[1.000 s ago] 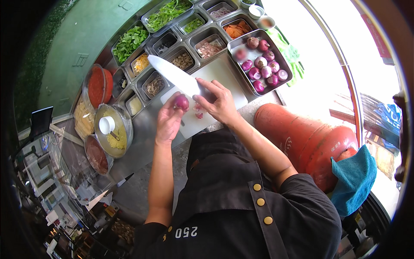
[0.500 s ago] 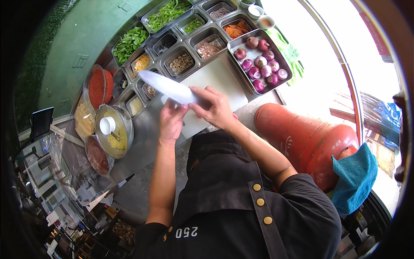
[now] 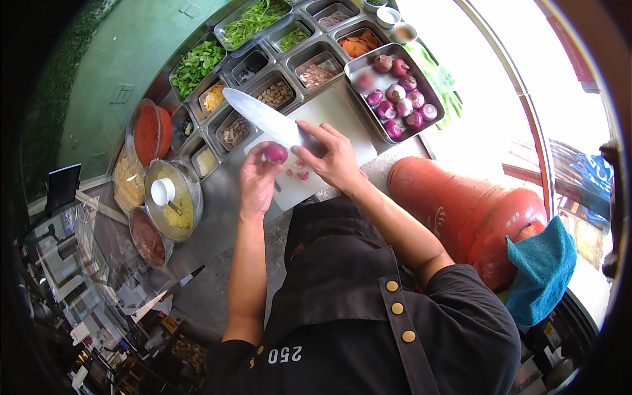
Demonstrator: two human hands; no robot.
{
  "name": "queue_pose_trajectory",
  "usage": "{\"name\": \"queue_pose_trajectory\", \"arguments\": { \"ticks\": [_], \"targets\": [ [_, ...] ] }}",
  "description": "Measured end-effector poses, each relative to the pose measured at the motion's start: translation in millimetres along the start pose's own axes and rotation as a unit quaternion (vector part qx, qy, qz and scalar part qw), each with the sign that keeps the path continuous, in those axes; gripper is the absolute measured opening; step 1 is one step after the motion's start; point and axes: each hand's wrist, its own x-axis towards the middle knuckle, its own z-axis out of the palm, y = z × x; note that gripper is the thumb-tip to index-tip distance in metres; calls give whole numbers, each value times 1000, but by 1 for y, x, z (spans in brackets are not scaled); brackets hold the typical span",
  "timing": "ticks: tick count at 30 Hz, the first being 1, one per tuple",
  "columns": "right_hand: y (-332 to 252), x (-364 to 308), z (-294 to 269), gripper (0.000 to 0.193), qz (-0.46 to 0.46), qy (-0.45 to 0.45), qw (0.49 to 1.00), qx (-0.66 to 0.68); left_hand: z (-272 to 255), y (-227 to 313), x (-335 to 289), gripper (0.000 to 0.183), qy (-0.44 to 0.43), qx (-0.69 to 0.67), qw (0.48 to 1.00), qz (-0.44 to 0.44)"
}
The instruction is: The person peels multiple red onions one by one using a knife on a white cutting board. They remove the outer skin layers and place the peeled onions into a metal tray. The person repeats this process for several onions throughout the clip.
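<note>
Between the fingers and thumb of my left hand [image 3: 255,181] is a small red onion [image 3: 276,153], held above the near left part of the white cutting board [image 3: 355,135]. My right hand [image 3: 336,161] grips a broad kitchen knife [image 3: 258,117]; its handle is hidden in the palm. The blade points up and to the left, apart from the onion, over the board's edge and the metal food pans. Small reddish peel scraps [image 3: 302,176] lie on the board under my hands. At the far right of the board, a metal tray [image 3: 424,133] carries several red onions [image 3: 397,93].
Metal pans with chopped foods, such as carrot [image 3: 359,43] and leafy greens [image 3: 198,66], line the counter's far side. Bowls of red sauce [image 3: 151,135] and yellow mash [image 3: 174,220] stand left. A red gas cylinder [image 3: 461,214] with a teal cloth [image 3: 543,270] lies right.
The knife blade has moved up and away from my left hand, uncovering the onion in its fingers. The peel scraps on the board now show too.
</note>
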Motion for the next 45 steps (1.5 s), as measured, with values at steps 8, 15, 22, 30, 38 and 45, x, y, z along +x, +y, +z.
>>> {"name": "queue_pose_trajectory", "arguments": {
  "ticks": [8,15,22,30,38,45],
  "targets": [
    [1,4,-5,52,-12,-24,998,-50,-2,1,6,61,-19,63,998,-24],
    [-3,-4,-8,53,-46,-44,995,-78,4,2,9,62,-4,93,996,-11],
    [-1,5,-14,54,2,-11,998,-58,9,3,7,58,3,87,996,2],
    [0,5,-16,52,-35,-25,995,-85,7,5,6,58,-8,110,994,-21],
    [-4,-8,-10,54,-43,-44,996,-70,6,2,9,55,-4,126,992,-2],
    [4,1,-15,51,-23,18,998,-57,11,3,6,60,14,105,994,3]
  ]
}}
